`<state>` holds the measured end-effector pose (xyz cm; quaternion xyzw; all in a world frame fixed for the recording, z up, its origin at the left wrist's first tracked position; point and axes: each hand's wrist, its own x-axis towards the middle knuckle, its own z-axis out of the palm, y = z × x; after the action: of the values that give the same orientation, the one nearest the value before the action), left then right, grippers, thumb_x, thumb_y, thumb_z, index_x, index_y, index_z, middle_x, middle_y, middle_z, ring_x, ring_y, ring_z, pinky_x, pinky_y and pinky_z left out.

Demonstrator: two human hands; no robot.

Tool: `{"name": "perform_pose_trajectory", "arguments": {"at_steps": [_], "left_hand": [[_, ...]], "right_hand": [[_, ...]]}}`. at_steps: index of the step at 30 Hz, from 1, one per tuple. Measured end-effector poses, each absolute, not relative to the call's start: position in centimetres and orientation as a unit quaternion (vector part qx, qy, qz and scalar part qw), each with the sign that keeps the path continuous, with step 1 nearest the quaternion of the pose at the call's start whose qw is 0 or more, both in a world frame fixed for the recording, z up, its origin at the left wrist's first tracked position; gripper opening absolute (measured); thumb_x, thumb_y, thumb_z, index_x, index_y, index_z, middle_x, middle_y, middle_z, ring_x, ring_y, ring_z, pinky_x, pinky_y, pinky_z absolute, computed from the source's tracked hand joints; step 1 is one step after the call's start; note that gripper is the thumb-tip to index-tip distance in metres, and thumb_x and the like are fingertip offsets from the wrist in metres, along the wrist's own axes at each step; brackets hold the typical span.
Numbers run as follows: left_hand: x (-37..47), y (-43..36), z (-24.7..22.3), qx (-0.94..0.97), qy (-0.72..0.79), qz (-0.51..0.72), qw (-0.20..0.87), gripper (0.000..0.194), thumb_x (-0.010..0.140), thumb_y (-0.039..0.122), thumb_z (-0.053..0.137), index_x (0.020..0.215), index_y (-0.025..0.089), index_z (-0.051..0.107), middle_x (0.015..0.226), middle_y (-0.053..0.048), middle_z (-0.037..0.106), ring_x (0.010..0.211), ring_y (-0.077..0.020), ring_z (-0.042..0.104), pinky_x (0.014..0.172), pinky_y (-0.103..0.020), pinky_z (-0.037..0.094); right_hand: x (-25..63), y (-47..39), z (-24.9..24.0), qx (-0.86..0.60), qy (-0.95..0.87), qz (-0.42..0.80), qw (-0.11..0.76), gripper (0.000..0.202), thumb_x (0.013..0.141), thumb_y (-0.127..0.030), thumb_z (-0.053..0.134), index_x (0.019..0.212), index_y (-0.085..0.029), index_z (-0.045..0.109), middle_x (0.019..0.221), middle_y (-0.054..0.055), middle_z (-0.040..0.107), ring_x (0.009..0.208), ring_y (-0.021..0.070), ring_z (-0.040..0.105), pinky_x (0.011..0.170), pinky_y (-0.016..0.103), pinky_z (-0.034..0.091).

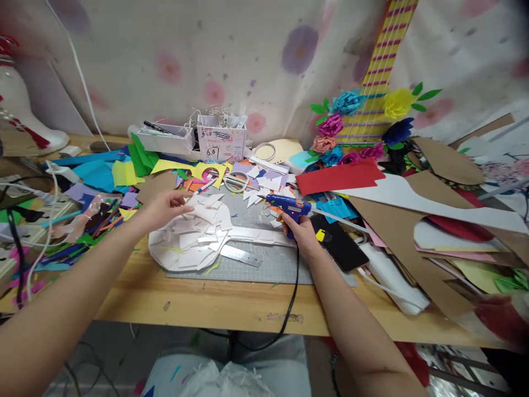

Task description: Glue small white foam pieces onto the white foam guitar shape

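Observation:
My right hand is wrapped around the handle of a blue glue gun, its nozzle pointing left over the table. A black cord hangs from the handle, and a glue stick sticks out of the rear. My left hand is at the upper left edge of a white, guitar-shaped paper piece; its thumb and fingers are apart, with nothing visible between them. Overlapping paper strips cover the rounded body, and a long narrow neck reaches right, below the glue gun. A metal ruler lies under the piece.
A grey cutting mat lies on the wooden table. Scissors, paper scraps and white boxes stand behind. On the right are a black phone, cardboard and a flower-decorated yellow guitar neck. Cables lie at left.

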<state>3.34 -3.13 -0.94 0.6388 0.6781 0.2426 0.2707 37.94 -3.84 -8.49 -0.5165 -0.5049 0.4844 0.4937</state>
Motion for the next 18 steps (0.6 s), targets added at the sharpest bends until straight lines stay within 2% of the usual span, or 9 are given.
{"name": "perform_pose_trajectory", "arguments": {"at_steps": [4, 7, 10, 18], "left_hand": [[3.6, -5.0, -2.9, 0.672, 0.694, 0.18, 0.188, 0.043, 0.065, 0.045, 0.07, 0.101, 0.022, 0.072, 0.081, -0.004, 0.065, 0.07, -0.0192, 0.057, 0.065, -0.03, 0.043], [3.6, -5.9, -3.6, 0.676, 0.696, 0.182, 0.158, 0.044, 0.066, 0.045, 0.07, 0.102, 0.021, 0.073, 0.082, -0.006, 0.065, 0.074, -0.0215, 0.058, 0.07, -0.032, 0.044], [2.9, -6.1, -3.8, 0.697, 0.675, 0.181, 0.163, 0.044, 0.066, 0.046, 0.069, 0.1, 0.019, 0.073, 0.084, -0.007, 0.063, 0.076, -0.0219, 0.058, 0.072, -0.032, 0.044], [2.3, -5.6, -3.1, 0.732, 0.65, 0.121, 0.163, 0.045, 0.069, 0.052, 0.063, 0.102, 0.024, 0.072, 0.086, -0.005, 0.062, 0.081, -0.0215, 0.058, 0.074, -0.03, 0.043]], "right_hand": [[38.0, -3.9, -8.6, -0.513, -0.497, 0.483, 0.506, 0.04, 0.068, -0.057, 0.068, 0.07, -0.018, 0.063, 0.052, -0.002, 0.053, 0.046, 0.0091, 0.041, 0.046, 0.025, 0.031], [38.2, -3.9, -8.7, -0.514, -0.5, 0.48, 0.506, 0.038, 0.069, -0.057, 0.068, 0.07, -0.019, 0.063, 0.053, -0.002, 0.054, 0.047, 0.0096, 0.042, 0.047, 0.025, 0.033], [38.2, -4.0, -8.7, -0.512, -0.504, 0.48, 0.504, 0.037, 0.071, -0.056, 0.067, 0.07, -0.019, 0.064, 0.052, -0.001, 0.054, 0.047, 0.01, 0.042, 0.047, 0.025, 0.032], [38.3, -4.0, -8.5, -0.507, -0.514, 0.475, 0.502, 0.038, 0.07, -0.056, 0.068, 0.07, -0.018, 0.065, 0.052, -0.001, 0.053, 0.046, 0.0095, 0.042, 0.047, 0.026, 0.031]]}}
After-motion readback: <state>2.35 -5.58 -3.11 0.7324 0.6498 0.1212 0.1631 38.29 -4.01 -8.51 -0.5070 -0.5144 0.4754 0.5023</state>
